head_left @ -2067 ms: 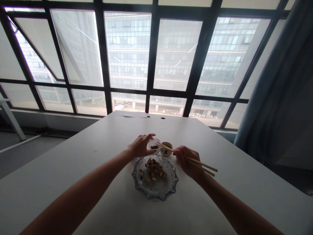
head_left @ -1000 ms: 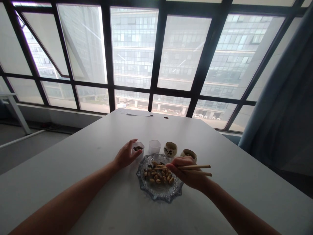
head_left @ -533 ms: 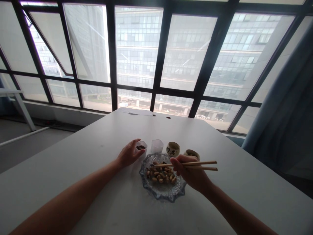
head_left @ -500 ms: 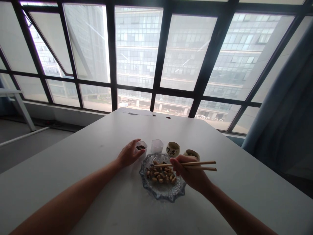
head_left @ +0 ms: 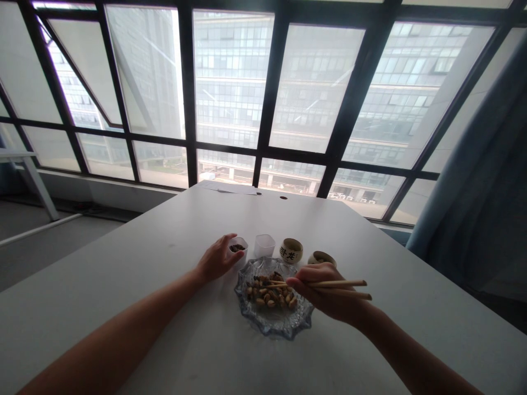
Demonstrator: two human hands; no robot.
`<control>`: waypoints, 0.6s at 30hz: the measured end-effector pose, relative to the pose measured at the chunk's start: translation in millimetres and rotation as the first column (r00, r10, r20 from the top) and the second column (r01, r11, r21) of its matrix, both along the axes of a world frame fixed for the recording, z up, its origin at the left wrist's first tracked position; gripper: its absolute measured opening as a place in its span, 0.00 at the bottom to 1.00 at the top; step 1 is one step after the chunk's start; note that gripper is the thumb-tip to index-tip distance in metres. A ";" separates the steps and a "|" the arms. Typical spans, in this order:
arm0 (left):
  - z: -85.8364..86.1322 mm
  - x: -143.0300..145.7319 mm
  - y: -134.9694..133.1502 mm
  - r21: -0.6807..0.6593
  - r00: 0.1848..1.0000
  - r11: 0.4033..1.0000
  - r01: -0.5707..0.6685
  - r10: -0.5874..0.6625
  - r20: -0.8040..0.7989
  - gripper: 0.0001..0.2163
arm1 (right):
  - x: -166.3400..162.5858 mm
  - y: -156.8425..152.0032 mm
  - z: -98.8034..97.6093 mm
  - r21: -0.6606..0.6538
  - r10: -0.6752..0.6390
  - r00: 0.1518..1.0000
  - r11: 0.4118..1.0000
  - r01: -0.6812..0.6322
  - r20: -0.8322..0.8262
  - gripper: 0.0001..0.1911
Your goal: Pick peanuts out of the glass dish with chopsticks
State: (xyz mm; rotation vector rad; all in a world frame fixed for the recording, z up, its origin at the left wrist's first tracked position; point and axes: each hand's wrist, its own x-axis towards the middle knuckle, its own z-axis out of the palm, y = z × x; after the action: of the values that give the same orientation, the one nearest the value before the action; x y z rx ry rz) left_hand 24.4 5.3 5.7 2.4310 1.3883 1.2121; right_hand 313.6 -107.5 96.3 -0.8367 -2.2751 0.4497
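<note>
The room looks like an office or a meeting room; which of the two cannot be told. A wall of large glass panes in thick black frames (head_left: 272, 93) fills the far side, with one tilted pane (head_left: 82, 66) propped open at upper left. Through the glass stands a pale, many-storeyed building with rows of windows (head_left: 230, 71). A long blue-grey fabric curtain (head_left: 473, 181) hangs at right. The wide, smooth white bench (head_left: 242, 214) has two small dark round holes (head_left: 284, 197) near its far edge, like cable openings. At left, a slanting white furniture leg (head_left: 43, 184) stands over plain grey flooring (head_left: 69, 230).
</note>
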 end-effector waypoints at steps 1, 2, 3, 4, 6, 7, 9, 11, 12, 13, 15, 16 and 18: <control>0.0 0.1 0.0 0.005 1.000 1.000 0.002 -0.002 0.005 0.27 | 0.8 -0.3 0.3 -0.007 0.009 1.000 1.000 -0.009 0.000 0.24; 0.0 0.1 0.0 0.009 1.000 1.000 0.003 -0.003 0.009 0.27 | 1.7 -0.8 0.8 -0.016 0.011 1.000 1.000 -0.011 -0.004 0.24; 0.0 0.1 0.0 0.011 1.000 1.000 0.005 -0.005 0.011 0.27 | 2.7 -1.1 1.6 -0.027 0.010 1.000 1.000 -0.011 -0.013 0.24; 0.0 0.0 0.1 0.012 1.000 1.000 0.006 -0.006 0.011 0.27 | 3.7 -1.3 2.5 -0.042 0.004 1.000 0.999 -0.005 -0.030 0.24; -0.4 -0.2 0.3 0.016 1.000 1.000 0.007 -0.007 0.010 0.26 | 6.7 0.2 4.7 -0.110 -0.048 0.993 0.993 0.036 -0.108 0.24; -0.7 -0.3 0.5 0.018 1.000 1.000 0.007 -0.007 0.010 0.26 | 8.8 2.2 5.9 -0.159 -0.108 0.978 0.984 0.080 -0.177 0.24; -1.4 -0.4 1.1 0.019 1.000 1.000 0.005 -0.005 0.010 0.26 | 14.6 9.6 7.5 -0.297 -0.287 0.889 0.937 0.182 -0.358 0.24; -2.2 -0.3 1.7 0.014 1.000 1.000 -0.001 0.001 0.007 0.26 | 23.0 20.6 7.4 -0.463 -0.473 0.706 0.856 0.228 -0.527 0.24; -2.6 -0.3 2.0 0.010 1.000 1.000 -0.003 0.003 0.006 0.26 | 28.0 26.8 6.6 -0.541 -0.539 0.608 0.816 0.205 -0.583 0.24; -2.9 -0.3 2.3 0.006 1.000 1.000 -0.004 0.004 0.005 0.27 | 33.2 33.0 5.3 -0.602 -0.589 0.523 0.781 0.169 -0.617 0.23; -3.4 -0.4 2.6 0.002 1.000 1.000 -0.005 0.005 0.007 0.27 | 43.3 43.8 1.4 -0.675 -0.646 0.421 0.731 0.101 -0.637 0.21; -3.6 -0.5 2.6 0.003 1.000 1.000 -0.005 0.005 0.008 0.27 | 47.8 48.0 -0.8 -0.688 -0.654 0.404 0.722 0.079 -0.640 0.21; -3.9 -0.6 2.6 0.009 1.000 1.000 -0.004 0.004 0.011 0.27 | 54.6 53.3 -4.7 -0.691 -0.649 0.409 0.721 0.059 -0.642 0.19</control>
State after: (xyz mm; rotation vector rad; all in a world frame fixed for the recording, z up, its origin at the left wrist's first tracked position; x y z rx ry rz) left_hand 23.9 7.9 1.8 2.4245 1.3889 1.2334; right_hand 368.3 -54.2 91.6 -1.0548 -0.9044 1.0931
